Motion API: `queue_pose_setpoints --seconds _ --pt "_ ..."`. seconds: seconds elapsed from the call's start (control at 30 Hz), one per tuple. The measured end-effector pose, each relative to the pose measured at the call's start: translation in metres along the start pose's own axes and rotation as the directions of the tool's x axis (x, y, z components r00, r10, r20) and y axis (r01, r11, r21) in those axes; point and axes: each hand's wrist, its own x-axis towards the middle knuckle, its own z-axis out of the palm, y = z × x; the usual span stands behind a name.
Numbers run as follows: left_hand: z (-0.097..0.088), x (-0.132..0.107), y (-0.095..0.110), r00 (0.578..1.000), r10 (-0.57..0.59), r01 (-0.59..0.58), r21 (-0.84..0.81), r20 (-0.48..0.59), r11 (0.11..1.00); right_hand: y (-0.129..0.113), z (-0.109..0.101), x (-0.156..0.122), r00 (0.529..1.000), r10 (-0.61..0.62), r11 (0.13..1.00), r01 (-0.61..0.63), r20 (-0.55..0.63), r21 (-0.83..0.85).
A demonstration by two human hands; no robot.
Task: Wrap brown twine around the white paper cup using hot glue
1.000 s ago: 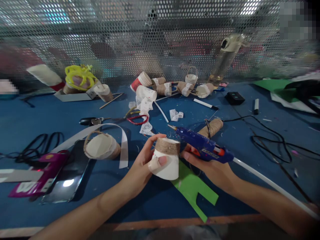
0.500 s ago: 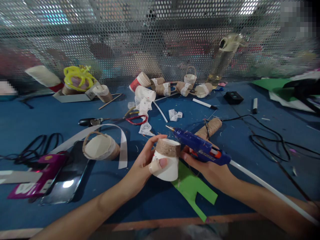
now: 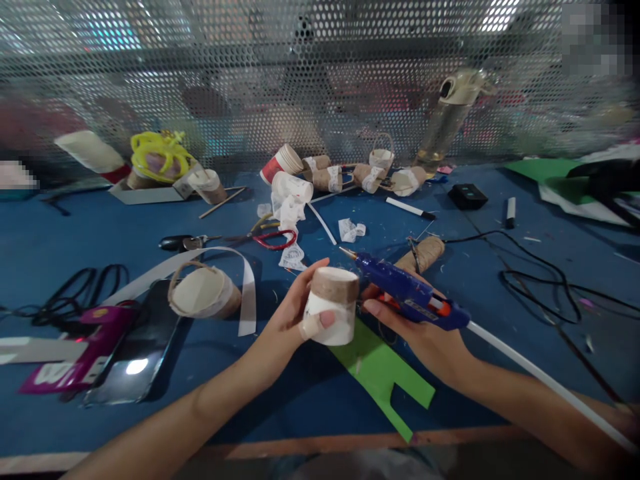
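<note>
My left hand point(image 3: 296, 313) is wrapped round a white paper cup point(image 3: 334, 325) with a band of brown twine point(image 3: 335, 287) near its rim. The cup stands nearly upright above the table, and its inside is mostly hidden. In my right hand point(image 3: 417, 327) is a blue glue gun point(image 3: 395, 283), its metal nozzle pointing up and left just beyond the cup, apart from it. A long white glue stick point(image 3: 530, 373) trails from the gun's back end. Below the cup lies a green cut-out sheet point(image 3: 380, 380). A twine roll point(image 3: 427, 255) rests behind the gun.
To the left stand a twine-handled basket point(image 3: 203, 293), a phone point(image 3: 135, 353) and a purple glue gun point(image 3: 90, 340). Red-handled scissors point(image 3: 275, 239) and lace scraps point(image 3: 290, 217) lie ahead. Small twine-wrapped cups point(image 3: 367, 179) and a bottle point(image 3: 445, 120) stand by the perforated metal screen point(image 3: 225, 80).
The cup has risen a little and turned in my left hand, its rim tipping slightly. My right hand has shifted the glue gun slightly right, widening the gap to the cup.
</note>
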Motion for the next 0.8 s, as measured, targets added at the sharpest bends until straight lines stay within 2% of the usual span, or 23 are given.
queue_pose_setpoints --seconds 0.13,0.27,0.37,0.53,0.8 --pt "0.004 -0.002 0.009 0.995 -0.087 0.079 -0.157 -0.046 0.984 0.003 -0.008 0.002 0.999 0.043 0.999 -0.043 -0.008 0.005" --pt "0.002 -0.001 0.012 0.993 -0.113 0.105 -0.203 -0.03 0.974 0.005 -0.018 0.004 1.0 -0.007 0.993 0.005 -0.017 -0.117" --pt "-0.003 -0.001 0.011 0.997 -0.068 0.059 -0.17 -0.046 0.984 0.003 -0.022 0.005 0.993 -0.112 0.979 0.115 0.03 -0.167" --pt "-0.007 -0.001 0.011 0.997 0.024 -0.032 -0.12 -0.073 0.992 0.0 -0.024 0.006 0.95 -0.273 0.946 0.294 0.154 -0.134" --pt "-0.006 -0.002 0.011 0.992 0.071 -0.079 -0.074 -0.108 0.994 0.011 -0.028 0.005 0.925 -0.297 0.944 0.322 0.236 -0.073"
